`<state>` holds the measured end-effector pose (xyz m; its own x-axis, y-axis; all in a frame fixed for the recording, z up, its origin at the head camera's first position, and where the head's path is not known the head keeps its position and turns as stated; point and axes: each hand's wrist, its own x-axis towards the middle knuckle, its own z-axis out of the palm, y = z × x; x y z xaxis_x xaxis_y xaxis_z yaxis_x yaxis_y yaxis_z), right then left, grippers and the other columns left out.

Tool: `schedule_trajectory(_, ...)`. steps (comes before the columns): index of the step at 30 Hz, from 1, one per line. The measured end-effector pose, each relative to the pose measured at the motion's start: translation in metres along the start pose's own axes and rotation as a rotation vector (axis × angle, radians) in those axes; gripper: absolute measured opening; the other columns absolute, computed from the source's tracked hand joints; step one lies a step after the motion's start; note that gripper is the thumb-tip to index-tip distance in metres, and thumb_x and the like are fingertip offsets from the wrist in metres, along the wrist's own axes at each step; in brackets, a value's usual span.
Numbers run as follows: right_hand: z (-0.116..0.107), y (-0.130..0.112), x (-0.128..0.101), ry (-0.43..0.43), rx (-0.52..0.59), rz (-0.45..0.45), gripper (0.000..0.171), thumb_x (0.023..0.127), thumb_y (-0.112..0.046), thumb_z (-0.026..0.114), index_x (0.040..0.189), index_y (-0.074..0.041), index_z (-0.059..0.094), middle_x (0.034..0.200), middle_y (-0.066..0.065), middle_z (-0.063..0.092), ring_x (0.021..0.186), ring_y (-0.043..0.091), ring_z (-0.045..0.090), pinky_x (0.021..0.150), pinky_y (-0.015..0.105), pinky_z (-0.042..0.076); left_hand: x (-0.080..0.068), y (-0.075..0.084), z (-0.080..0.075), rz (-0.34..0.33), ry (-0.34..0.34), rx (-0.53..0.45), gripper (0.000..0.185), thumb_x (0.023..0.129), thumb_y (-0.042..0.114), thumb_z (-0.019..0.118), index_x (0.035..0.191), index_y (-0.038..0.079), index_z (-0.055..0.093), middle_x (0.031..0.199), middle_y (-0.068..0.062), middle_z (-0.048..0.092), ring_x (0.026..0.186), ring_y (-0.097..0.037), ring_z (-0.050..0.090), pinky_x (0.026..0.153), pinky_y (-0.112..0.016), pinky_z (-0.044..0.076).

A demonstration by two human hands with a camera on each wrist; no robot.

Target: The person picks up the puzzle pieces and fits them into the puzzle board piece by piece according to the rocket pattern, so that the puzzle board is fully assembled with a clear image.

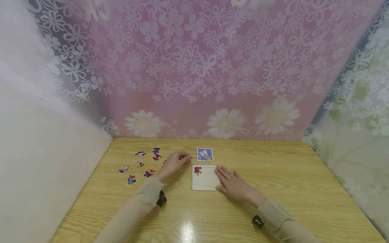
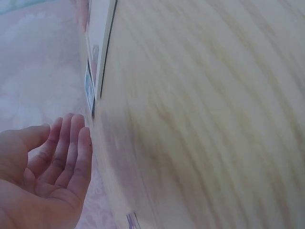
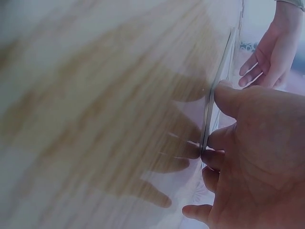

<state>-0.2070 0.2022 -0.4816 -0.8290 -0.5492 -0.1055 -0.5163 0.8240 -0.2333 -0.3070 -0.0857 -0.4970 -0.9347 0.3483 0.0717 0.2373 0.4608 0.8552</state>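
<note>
While the right hand [image 1: 235, 186] rests at a puzzle board [image 1: 206, 181], the left hand [image 1: 174, 164] hangs loose near its corner

Since the board lies just to the right of the left fingertips and a touch nearer the body, everything seems to turn on that narrow gap. From where I stand, the board's long axis runs side to side, and one red puzzle piece [image 1: 198, 169] sits in its far left corner. The right hand is the nearer one, actually touching: its fingers stretch out at the far right corner and its thumb meets the right edge. The left is half relaxed, fingers gently bent, nothing visible in its palm; whether it brushes the table I can't tell. Just beyond the board is a small picture card [image 1: 205, 154]. Off to the left, well apart from the board, lie the scattered pieces [image 1: 131, 180], one partly hidden by the left hand.

Underneath is a yellowish wood-grain tabletop [image 1: 273, 158], glare pooling at the near side. Beige sleeves [image 1: 130, 212] reach in. Behind hangs a pink curtain [image 1: 200, 77] covered in white flowers, with a pale panel [image 1: 36, 128] at left and a flowery one [image 1: 358, 135] at right.
</note>
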Motion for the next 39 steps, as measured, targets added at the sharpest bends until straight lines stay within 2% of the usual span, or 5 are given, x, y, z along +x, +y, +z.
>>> schedule_trajectory(8,0.001,0.001,0.0,0.011,-0.005,0.001,0.066,0.108,-0.037,0.047,0.158,0.002,0.028,0.165,0.019,0.024,0.153,0.037,0.02,0.114,0.071,0.023,-0.007,-0.01,-0.025,-0.071,0.016,-0.132,0.033,0.106,0.025,0.055,0.123,0.0,0.069,0.107,-0.016,0.073,0.094,-0.026,0.073,0.08,-0.034,0.061)
schedule_trajectory(19,0.003,0.003,0.001,0.017,-0.006,-0.01,0.066,0.108,-0.037,0.047,0.158,0.003,0.028,0.166,0.019,0.023,0.153,0.038,0.02,0.114,0.071,0.022,-0.018,-0.02,-0.076,-0.006,0.072,-0.138,0.04,0.109,0.024,0.049,0.132,-0.008,0.059,0.125,-0.029,0.064,0.113,-0.044,0.064,0.097,-0.051,0.054)
schedule_trajectory(22,0.003,0.003,0.001,0.01,-0.008,-0.008,0.067,0.108,-0.038,0.046,0.158,0.002,0.027,0.166,0.019,0.022,0.153,0.037,0.019,0.115,0.071,0.022,-0.02,-0.023,-0.092,-0.03,0.106,-0.101,0.04,0.109,0.025,0.048,0.134,-0.005,0.059,0.129,-0.028,0.063,0.117,-0.043,0.062,0.098,-0.053,0.053)
schedule_trajectory(31,0.004,0.005,0.001,0.009,-0.018,-0.006,0.067,0.109,-0.039,0.045,0.159,0.001,0.026,0.166,0.018,0.021,0.154,0.037,0.018,0.115,0.07,0.022,-0.03,-0.029,-0.132,-0.086,0.226,0.15,0.038,0.11,0.024,0.047,0.137,0.001,0.06,0.132,-0.024,0.064,0.121,-0.04,0.061,0.101,-0.055,0.05)
schedule_trajectory(39,0.004,0.005,0.002,0.013,-0.018,-0.013,0.067,0.108,-0.038,0.047,0.158,0.002,0.027,0.166,0.018,0.022,0.153,0.037,0.019,0.115,0.071,0.022,-0.037,-0.049,-0.15,-0.118,0.225,0.342,0.035,0.108,0.017,0.052,0.134,-0.005,0.061,0.129,-0.025,0.065,0.117,-0.041,0.061,0.098,-0.055,0.051)
